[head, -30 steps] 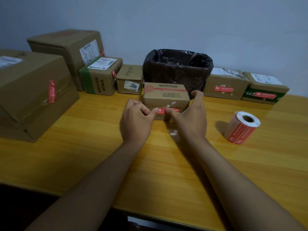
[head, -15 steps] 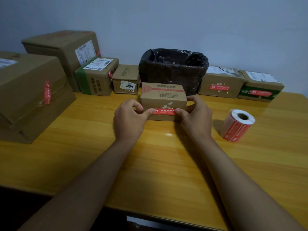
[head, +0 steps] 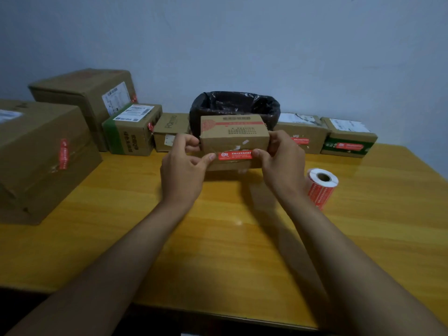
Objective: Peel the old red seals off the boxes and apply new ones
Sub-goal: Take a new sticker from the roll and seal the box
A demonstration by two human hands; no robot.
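**Both hands on small box, thumbs at red seal**

Nearest us, two bare forearms reach out over the yellow wooden table [head: 218, 251]. Left hand [head: 183, 172] grips the small box [head: 234, 135] at its left end: fingers curled round the far side, thumb tip pressed at the left end of the red seal [head: 234, 155]. Right hand [head: 283, 163] mirrors it at the right end, fingers wrapped round the box, thumb at the seal's right end. We read both hands as clamped on the box. Seal runs horizontally along the near top edge of the box, mid-table. We can't tell if the box bottom touches the table. White paper scraps show on the box top just beyond the seal.

Right of the right hand, near it, the roll of red seals [head: 321, 187] stands on the table.

Left side: a big box [head: 36, 161] with a vertical red seal on its face.

Far row along the wall, left to right: a tall box [head: 84, 93], a green-taped box [head: 132, 132], a little box [head: 171, 128], a black-lined bin [head: 235, 105] right behind the held box, then two more boxes [head: 301, 132] [head: 349, 139], each carrying a red seal on its near face.
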